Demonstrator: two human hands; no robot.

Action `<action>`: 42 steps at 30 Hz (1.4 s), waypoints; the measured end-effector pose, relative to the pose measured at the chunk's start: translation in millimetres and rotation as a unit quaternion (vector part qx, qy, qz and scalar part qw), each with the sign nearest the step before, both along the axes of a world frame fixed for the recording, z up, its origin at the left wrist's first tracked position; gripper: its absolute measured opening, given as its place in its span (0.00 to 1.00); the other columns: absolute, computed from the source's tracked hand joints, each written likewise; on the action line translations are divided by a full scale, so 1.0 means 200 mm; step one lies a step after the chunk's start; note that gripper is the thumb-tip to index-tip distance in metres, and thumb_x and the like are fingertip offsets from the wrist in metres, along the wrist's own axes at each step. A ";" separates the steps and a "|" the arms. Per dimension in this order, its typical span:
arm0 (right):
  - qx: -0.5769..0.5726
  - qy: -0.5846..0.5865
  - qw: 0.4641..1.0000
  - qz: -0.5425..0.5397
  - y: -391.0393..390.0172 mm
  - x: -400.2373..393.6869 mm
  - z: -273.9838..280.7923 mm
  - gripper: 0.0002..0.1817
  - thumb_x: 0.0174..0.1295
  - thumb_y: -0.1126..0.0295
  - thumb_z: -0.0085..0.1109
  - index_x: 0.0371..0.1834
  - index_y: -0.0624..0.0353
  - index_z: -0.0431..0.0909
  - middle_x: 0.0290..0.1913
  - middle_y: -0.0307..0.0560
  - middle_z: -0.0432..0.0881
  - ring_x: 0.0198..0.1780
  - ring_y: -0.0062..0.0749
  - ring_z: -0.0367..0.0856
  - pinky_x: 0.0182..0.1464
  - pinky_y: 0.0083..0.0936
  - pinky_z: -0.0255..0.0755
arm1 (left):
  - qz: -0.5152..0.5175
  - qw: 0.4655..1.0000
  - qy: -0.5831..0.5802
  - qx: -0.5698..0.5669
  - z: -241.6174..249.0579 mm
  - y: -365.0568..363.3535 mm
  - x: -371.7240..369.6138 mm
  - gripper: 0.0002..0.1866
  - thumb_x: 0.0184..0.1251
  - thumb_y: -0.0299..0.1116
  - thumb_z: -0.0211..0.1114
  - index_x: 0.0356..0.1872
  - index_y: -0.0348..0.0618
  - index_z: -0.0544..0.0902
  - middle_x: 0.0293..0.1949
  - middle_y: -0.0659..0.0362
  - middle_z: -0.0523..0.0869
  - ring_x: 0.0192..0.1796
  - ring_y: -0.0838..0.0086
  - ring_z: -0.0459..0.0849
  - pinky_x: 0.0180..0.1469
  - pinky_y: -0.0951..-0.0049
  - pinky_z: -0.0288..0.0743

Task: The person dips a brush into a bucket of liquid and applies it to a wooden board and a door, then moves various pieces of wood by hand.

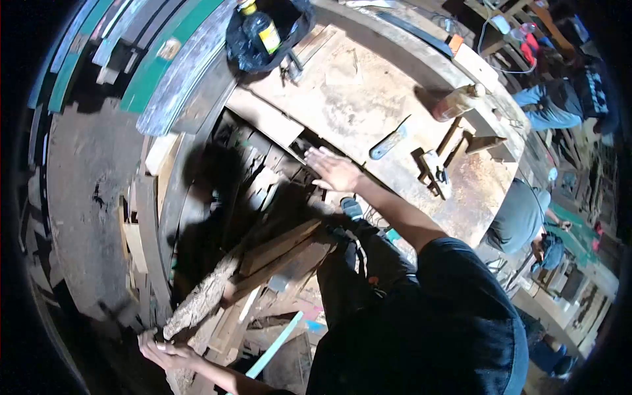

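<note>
Low at the left, my left hand (168, 352) has its fingers curled over the end of a rough, bark-edged board (204, 296). My right hand (332, 170) stretches out flat with fingers spread, at the edge of a dusty wooden workbench (355, 105). It holds nothing. Near it lies a pale plank (266, 118) along the bench's gap. On the benchtop is a knife-like tool with a blue-grey handle (388, 143). Beyond that sits a small wood-and-metal tool (434, 168). Two squared timbers (280, 253) lean between the rough board and my legs.
A black plastic bag (247, 49) holds a yellow-labelled bottle (268, 38) at the bench's far corner. A cloudy plastic bottle (457, 102) lies right. Green and grey boards (178, 49) are stacked upper left. Wood scraps litter below. A bent-over person (520, 214) works at right.
</note>
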State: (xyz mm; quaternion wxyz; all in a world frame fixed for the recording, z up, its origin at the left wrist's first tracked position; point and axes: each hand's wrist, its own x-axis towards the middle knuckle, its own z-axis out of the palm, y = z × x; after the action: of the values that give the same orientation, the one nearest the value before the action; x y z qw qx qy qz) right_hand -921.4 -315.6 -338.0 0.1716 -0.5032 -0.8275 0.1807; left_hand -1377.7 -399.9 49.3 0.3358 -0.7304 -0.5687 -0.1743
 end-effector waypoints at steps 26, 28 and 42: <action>-0.070 0.016 0.994 -0.083 0.23 -0.09 0.04 0.40 0.73 0.42 0.45 0.69 0.72 0.66 0.74 0.64 0.64 0.78 0.55 0.56 0.79 0.41 0.50 | 0.025 0.999 -0.002 -0.026 0.02 0.01 0.03 0.26 0.82 0.38 0.38 0.39 0.24 0.79 0.41 0.41 0.82 0.47 0.46 0.79 0.52 0.50 0.71; -0.012 0.024 0.997 -0.075 0.13 -0.04 0.17 0.39 0.69 0.48 0.55 0.72 0.69 0.62 0.76 0.61 0.61 0.78 0.52 0.57 0.79 0.41 0.52 | 0.036 0.999 0.001 -0.031 0.02 0.02 0.05 0.27 0.82 0.39 0.35 0.38 0.26 0.79 0.40 0.42 0.81 0.47 0.47 0.79 0.52 0.51 0.71; -0.088 -0.031 0.995 -0.028 0.07 -0.08 -0.04 0.26 0.65 0.47 0.58 0.53 0.59 0.72 0.52 0.56 0.82 0.54 0.48 0.84 0.47 0.41 0.83 | 0.027 0.999 -0.006 -0.022 0.00 0.03 0.00 0.30 0.82 0.40 0.31 0.35 0.27 0.79 0.36 0.45 0.81 0.42 0.51 0.80 0.50 0.54 0.73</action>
State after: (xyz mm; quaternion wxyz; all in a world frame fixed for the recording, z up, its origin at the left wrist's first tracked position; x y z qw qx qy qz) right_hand -937.2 -302.1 -345.1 0.1062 -0.5446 -0.7988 0.2322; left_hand -1378.7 -394.0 48.5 0.3203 -0.7207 -0.5944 -0.1569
